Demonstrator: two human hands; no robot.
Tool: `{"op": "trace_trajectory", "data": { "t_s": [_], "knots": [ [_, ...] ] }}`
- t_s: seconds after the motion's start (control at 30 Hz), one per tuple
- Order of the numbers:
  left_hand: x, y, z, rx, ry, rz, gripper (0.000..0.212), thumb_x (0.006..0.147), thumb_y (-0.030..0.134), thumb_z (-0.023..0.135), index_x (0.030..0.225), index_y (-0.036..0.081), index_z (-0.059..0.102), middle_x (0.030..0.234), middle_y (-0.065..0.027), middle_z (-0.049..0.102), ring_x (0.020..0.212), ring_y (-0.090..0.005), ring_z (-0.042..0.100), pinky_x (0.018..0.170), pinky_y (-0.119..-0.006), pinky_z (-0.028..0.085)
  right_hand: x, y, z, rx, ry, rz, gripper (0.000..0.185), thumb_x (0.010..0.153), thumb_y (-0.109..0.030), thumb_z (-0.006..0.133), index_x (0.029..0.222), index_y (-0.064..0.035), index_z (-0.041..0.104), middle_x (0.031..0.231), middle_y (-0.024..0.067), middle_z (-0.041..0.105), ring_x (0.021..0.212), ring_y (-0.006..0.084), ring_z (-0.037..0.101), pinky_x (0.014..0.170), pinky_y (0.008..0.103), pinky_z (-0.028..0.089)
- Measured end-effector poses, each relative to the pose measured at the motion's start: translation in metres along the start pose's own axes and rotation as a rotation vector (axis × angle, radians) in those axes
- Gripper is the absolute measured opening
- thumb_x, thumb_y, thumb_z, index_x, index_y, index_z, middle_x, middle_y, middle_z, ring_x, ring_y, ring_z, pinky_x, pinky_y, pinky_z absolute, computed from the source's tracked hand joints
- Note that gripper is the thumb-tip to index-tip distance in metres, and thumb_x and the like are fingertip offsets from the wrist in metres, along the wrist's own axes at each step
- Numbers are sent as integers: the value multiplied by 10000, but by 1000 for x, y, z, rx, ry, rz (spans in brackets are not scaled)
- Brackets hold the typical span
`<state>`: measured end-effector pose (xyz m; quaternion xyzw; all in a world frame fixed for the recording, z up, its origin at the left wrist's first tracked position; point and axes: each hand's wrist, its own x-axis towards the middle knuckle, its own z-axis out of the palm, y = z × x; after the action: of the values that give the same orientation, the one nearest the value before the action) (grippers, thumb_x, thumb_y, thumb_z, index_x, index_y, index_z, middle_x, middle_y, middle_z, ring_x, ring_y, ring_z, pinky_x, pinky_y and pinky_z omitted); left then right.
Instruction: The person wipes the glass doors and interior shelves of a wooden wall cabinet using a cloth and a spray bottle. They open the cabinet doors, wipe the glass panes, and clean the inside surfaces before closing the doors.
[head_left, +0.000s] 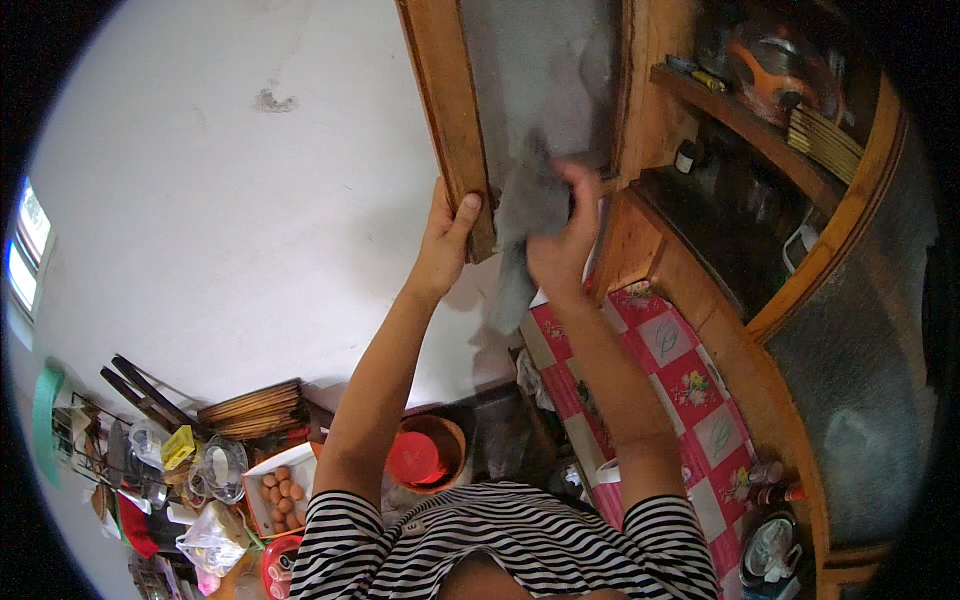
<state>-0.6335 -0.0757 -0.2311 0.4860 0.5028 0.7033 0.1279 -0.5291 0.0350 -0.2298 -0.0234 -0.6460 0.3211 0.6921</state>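
Observation:
My left hand (447, 244) grips the lower end of a wooden door frame (450, 120), its thumb on the front face. This door has a greyish glass pane (551, 67) and stands swung out from a wooden cabinet (637, 90). My right hand (566, 232), blurred, holds a grey cloth (536, 199) near the bottom of the pane. Part of the cloth hangs down below the hand. Whether the cloth touches the glass cannot be told.
Right, cabinet shelves (750, 131) hold a small dark bottle (684, 157) and other items. Below lies a red-and-white checked tablecloth (690, 386). Lower left are a box of eggs (281, 495), a plastic bag (214, 540) and bundled sticks (251, 412). A red basin (416, 457) sits low near my body.

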Motion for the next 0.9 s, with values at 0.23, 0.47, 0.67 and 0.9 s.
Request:
{"op": "trace_trajectory", "data": {
  "t_s": [0.23,0.47,0.67,0.9],
  "knots": [
    [-1,-3,5,17,12,15,529,1073,354,477,1495,80,312,1322,-68,494,1221,-173,463,1072,-342,390,191,-57,49,109,57,-267,457,776,93,538,1217,-24,559,1174,226,517,1156,422,494,1003,454,428],
    [6,-8,-1,51,-14,-17,666,1056,433,496,1561,82,242,1463,-96,448,1342,-215,438,1130,-378,365,148,-13,36,-212,-294,-339,578,715,127,609,1272,-23,571,1273,172,568,1223,366,549,1074,392,408],
    [3,-6,-8,90,2,1,655,1060,430,487,1550,62,257,1467,-107,443,1361,-226,416,1153,-379,324,106,2,-27,-623,-1234,-37,659,689,90,613,1326,-75,572,1317,179,599,1253,356,561,1083,402,433],
    [2,-1,5,-31,24,45,402,1082,361,464,1351,67,414,1221,-66,539,1091,-153,501,975,-306,431,200,32,-33,-281,-101,-120,524,739,94,593,1243,-48,621,1245,153,635,1178,281,597,1021,351,451]
  ]
}}
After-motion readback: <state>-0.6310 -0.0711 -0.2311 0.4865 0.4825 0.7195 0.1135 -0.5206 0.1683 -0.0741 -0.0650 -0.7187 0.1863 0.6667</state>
